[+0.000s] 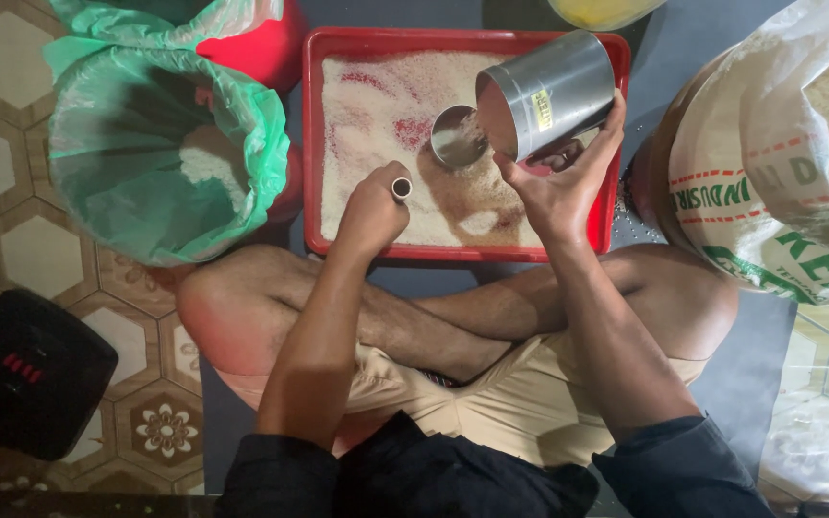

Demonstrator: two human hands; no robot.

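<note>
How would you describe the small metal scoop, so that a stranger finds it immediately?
Find the red tray of rice before the seated person. The scoop lies on the rice, handle in the left hand. It is smaller than the steel canister tilted beside it.

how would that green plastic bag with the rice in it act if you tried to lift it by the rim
The green plastic bag looks thin and crinkled, so it would probably be floppy and collapse inward when lifted. Only a small heap of rice shows at its bottom, so it is likely light. The film looks glossy, so possibly slippery.
</note>
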